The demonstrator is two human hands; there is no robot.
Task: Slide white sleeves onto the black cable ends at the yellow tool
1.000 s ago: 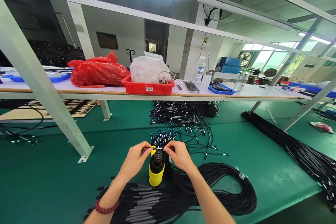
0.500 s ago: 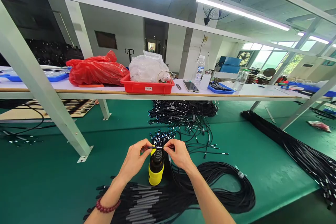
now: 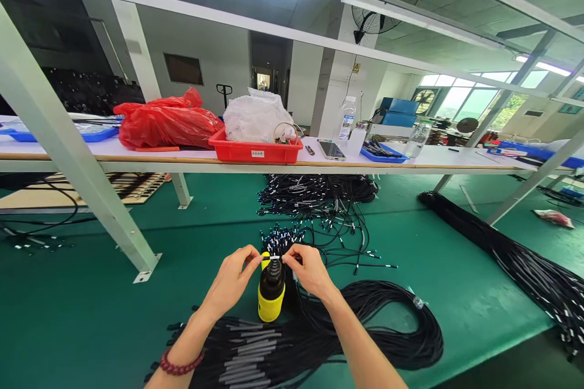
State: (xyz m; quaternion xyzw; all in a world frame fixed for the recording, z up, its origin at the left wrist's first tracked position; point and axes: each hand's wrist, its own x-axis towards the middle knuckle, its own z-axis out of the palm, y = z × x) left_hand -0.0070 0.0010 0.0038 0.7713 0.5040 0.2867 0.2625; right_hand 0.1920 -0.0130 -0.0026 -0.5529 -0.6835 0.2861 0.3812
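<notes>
Between my two hands a thin black cable with a white sleeve [image 3: 274, 257] is stretched level, just over the spiral-ridged tip of a black and yellow tool [image 3: 271, 307] that stands upright; it looks like a hot-air gun. My left hand [image 3: 236, 273] pinches the cable's left part between thumb and fingertips. Gripping it on the right side, close to the white piece, is my right hand [image 3: 310, 267]. Below my forearms lies a bundle of black cables with grey sleeves [image 3: 250, 352]. Behind the tool is a cluster of blue-tipped cable ends [image 3: 280, 237].
A coiled black cable bundle [image 3: 410, 328] lies to the right of the tool, and a long bundle [image 3: 493, 249] runs along the far right. More cables [image 3: 314, 188] are heaped under the raised shelf [image 3: 191, 167]. A shelf post [image 3: 118, 219] stands at left.
Both hands hold nearly the same place over the tool. The fingertips have drawn slightly closer together, and the white sleeve has shifted a little.
</notes>
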